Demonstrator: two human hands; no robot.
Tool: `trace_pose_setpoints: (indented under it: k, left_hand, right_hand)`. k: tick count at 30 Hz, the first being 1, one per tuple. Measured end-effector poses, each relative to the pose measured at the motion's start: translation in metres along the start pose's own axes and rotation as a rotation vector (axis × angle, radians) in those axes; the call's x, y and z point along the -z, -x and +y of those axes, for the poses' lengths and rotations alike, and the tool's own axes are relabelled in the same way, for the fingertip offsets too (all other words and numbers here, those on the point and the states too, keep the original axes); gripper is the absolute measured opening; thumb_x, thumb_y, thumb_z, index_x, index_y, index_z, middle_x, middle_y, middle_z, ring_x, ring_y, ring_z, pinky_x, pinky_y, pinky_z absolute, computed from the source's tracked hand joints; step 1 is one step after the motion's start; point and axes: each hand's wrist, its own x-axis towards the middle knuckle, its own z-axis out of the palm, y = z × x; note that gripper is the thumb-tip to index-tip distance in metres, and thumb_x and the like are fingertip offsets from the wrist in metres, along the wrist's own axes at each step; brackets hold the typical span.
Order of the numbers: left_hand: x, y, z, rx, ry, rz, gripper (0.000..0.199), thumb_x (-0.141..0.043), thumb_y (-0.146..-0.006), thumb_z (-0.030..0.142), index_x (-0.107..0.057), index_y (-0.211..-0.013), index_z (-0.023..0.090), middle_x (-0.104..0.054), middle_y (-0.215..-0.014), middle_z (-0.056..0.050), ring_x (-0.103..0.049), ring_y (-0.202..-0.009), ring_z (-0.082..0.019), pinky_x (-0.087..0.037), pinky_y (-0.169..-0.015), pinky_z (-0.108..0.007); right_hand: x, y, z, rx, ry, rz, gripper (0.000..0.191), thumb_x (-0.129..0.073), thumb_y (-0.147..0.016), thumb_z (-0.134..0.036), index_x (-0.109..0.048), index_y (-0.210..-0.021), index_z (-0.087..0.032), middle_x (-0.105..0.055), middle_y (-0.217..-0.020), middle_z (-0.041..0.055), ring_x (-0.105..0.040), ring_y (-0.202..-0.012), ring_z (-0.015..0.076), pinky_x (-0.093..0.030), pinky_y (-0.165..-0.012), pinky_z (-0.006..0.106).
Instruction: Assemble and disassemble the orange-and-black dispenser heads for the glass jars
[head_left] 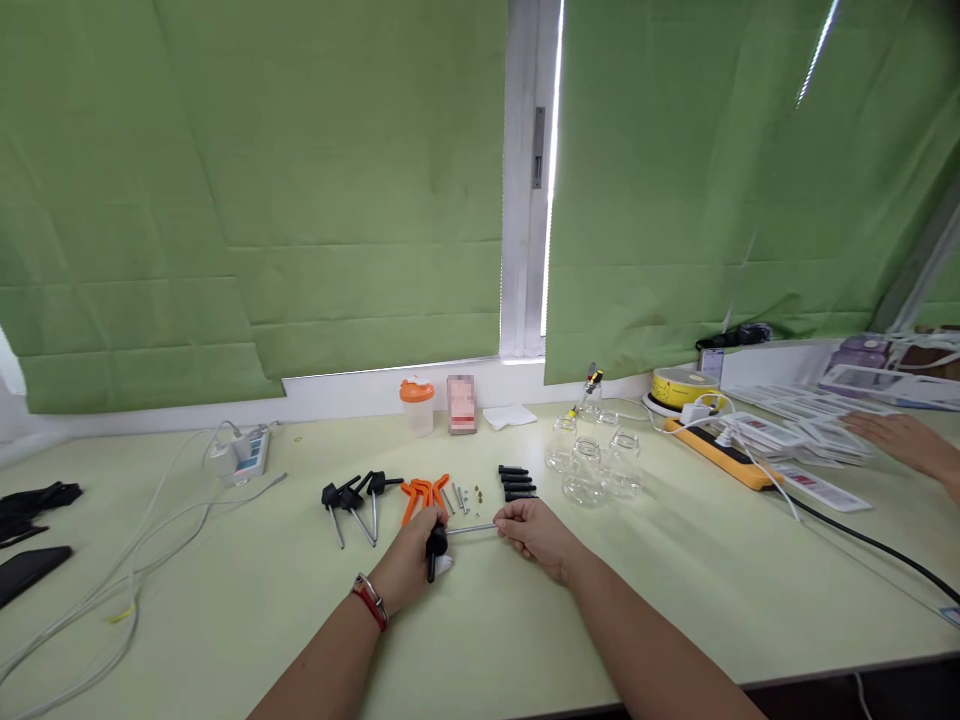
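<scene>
My left hand [411,562] grips the black head of a black-headed metal rod [471,529]. The rod lies roughly level, pointing right. At its far end the fingertips of my right hand [536,535] pinch together; whether a smaller part sits in them is hidden. A bit of white material [444,565] shows under the black head. Three similar black-headed rods [351,497] lie to the left. Beyond my hands are orange bracket-like pieces [424,491], several metal screws [459,497], small brass-coloured bits [480,494] and several black ribbed pieces [517,481] in a stack.
Several clear glass jars [585,475] stand right of centre. Behind are an orange-lidded cup [417,410] and a phone-like upright object [462,405]. An orange power strip [720,455] and papers lie right, near another person's hand [900,440]. White cables [135,560] trail left.
</scene>
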Motion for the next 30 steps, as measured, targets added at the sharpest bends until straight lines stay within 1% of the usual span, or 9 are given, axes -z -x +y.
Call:
trace_pose_setpoints:
  k: [3, 6, 11, 15, 19, 22, 24, 27, 30]
  left_hand:
    - [0.002, -0.001, -0.011, -0.087, -0.185, -0.022, 0.031, -0.063, -0.066, 0.021, -0.056, -0.096, 0.022, -0.056, -0.086, -0.004, -0.051, -0.076, -0.019, -0.04, -0.07, -0.031]
    - [-0.001, -0.003, -0.017, -0.079, -0.178, -0.031, 0.04, -0.064, -0.066, 0.022, -0.057, -0.105, 0.023, -0.058, -0.095, -0.007, -0.054, -0.083, -0.023, -0.041, -0.076, -0.035]
    - [-0.007, -0.004, -0.009, 0.112, 0.132, -0.058, 0.051, -0.068, -0.059, 0.018, -0.053, -0.107, 0.021, -0.053, -0.097, -0.007, -0.053, -0.085, -0.022, -0.043, -0.074, -0.034]
    - [0.001, -0.004, -0.002, 0.218, 0.492, -0.152, 0.052, -0.07, -0.055, 0.016, -0.053, -0.104, 0.019, -0.052, -0.092, -0.005, -0.053, -0.084, -0.02, -0.043, -0.073, -0.032]
    - [0.007, -0.003, -0.001, 0.292, 0.782, -0.192, 0.043, -0.067, -0.067, 0.04, -0.055, -0.101, 0.017, -0.055, -0.091, -0.008, -0.055, -0.079, -0.018, -0.044, -0.071, -0.032]
    - [0.005, -0.004, -0.003, 0.357, 0.802, -0.111, 0.047, -0.053, -0.076, 0.059, -0.055, -0.096, 0.016, -0.057, -0.09, -0.009, -0.056, -0.072, -0.015, -0.043, -0.062, -0.027]
    - [0.003, -0.004, -0.004, 0.384, 0.786, -0.103, 0.051, -0.048, -0.078, 0.063, -0.054, -0.099, 0.017, -0.058, -0.088, -0.008, -0.055, -0.067, -0.013, -0.04, -0.055, -0.024]
    - [0.003, -0.004, -0.004, 0.395, 0.754, -0.127, 0.05, -0.051, -0.078, 0.061, -0.053, -0.105, 0.019, -0.059, -0.086, -0.006, -0.051, -0.058, -0.01, -0.035, -0.051, -0.022]
    - [0.004, -0.004, -0.003, 0.379, 0.71, -0.094, 0.042, -0.062, -0.075, 0.049, -0.056, -0.104, 0.02, -0.058, -0.085, -0.006, -0.051, -0.06, -0.011, -0.036, -0.053, -0.023]
  right_hand:
    - [0.0, -0.001, 0.001, 0.023, 0.014, -0.006, 0.019, -0.067, -0.065, -0.028, -0.059, -0.076, -0.015, -0.056, -0.058, -0.0037, -0.035, -0.04, 0.0028, -0.022, -0.038, 0.017]
    - [0.001, -0.002, 0.002, 0.063, 0.029, 0.002, 0.015, -0.066, -0.066, -0.025, -0.058, -0.074, -0.015, -0.056, -0.058, -0.0034, -0.036, -0.041, 0.0033, -0.024, -0.038, 0.018]
    - [0.004, -0.006, 0.003, 0.071, 0.03, 0.052, 0.011, -0.065, -0.065, -0.021, -0.056, -0.07, -0.015, -0.052, -0.054, -0.0046, -0.035, -0.04, 0.0039, -0.025, -0.039, 0.018]
    - [0.004, -0.007, 0.001, 0.076, 0.005, 0.113, 0.011, -0.064, -0.064, -0.021, -0.056, -0.07, -0.015, -0.053, -0.054, -0.004, -0.035, -0.041, 0.0041, -0.023, -0.04, 0.018]
    - [0.0, -0.006, 0.0, 0.088, 0.009, 0.152, 0.011, -0.063, -0.064, -0.024, -0.057, -0.069, -0.016, -0.054, -0.055, -0.0033, -0.036, -0.042, 0.0047, -0.024, -0.041, 0.019]
    - [-0.003, -0.006, 0.0, 0.115, 0.056, 0.151, 0.011, -0.063, -0.064, -0.024, -0.058, -0.069, -0.016, -0.052, -0.054, -0.004, -0.037, -0.044, 0.0056, -0.026, -0.042, 0.02]
    - [-0.004, -0.005, 0.0, 0.127, 0.088, 0.149, 0.011, -0.064, -0.063, -0.024, -0.059, -0.069, -0.016, -0.05, -0.052, -0.0048, -0.036, -0.044, 0.006, -0.027, -0.043, 0.02]
    - [-0.005, -0.005, 0.001, 0.151, 0.108, 0.146, 0.012, -0.064, -0.063, -0.025, -0.06, -0.07, -0.016, -0.05, -0.053, -0.0049, -0.035, -0.044, 0.006, -0.027, -0.044, 0.021]
    - [-0.004, -0.005, 0.002, 0.154, 0.104, 0.113, 0.012, -0.064, -0.064, -0.026, -0.061, -0.071, -0.016, -0.049, -0.053, -0.0051, -0.035, -0.044, 0.0058, -0.027, -0.044, 0.021]
